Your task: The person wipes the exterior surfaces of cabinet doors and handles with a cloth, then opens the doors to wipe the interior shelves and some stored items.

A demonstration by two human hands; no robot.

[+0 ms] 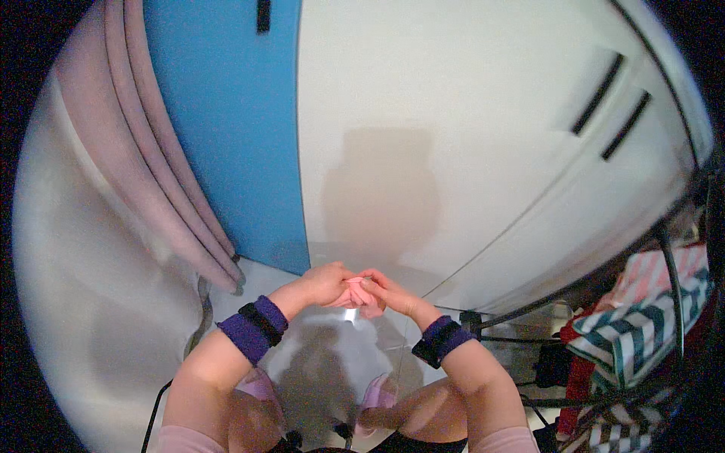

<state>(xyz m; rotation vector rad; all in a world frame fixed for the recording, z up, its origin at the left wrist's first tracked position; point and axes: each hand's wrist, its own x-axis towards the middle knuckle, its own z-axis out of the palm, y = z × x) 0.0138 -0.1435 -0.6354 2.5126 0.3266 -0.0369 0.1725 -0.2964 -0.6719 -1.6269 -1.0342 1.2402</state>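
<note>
My left hand [323,286] and my right hand [391,291] meet in front of my body, both gripping a crumpled pink cloth [357,294]. Most of the cloth is bunched between the fingers, and a short fold hangs below them. Dark purple bands with black straps circle both forearms: a left wristband [255,328] and a right wristband [444,340]. Below the hands are my knees and pink slippers [378,393] on a shiny pale floor [306,323].
A white cabinet front [374,73] with black handles [599,93] stands ahead, beside a blue panel [226,124]. At left hangs a ridged pinkish panel [136,164]. Striped fabrics [628,328] lie at right by a black metal frame [521,340].
</note>
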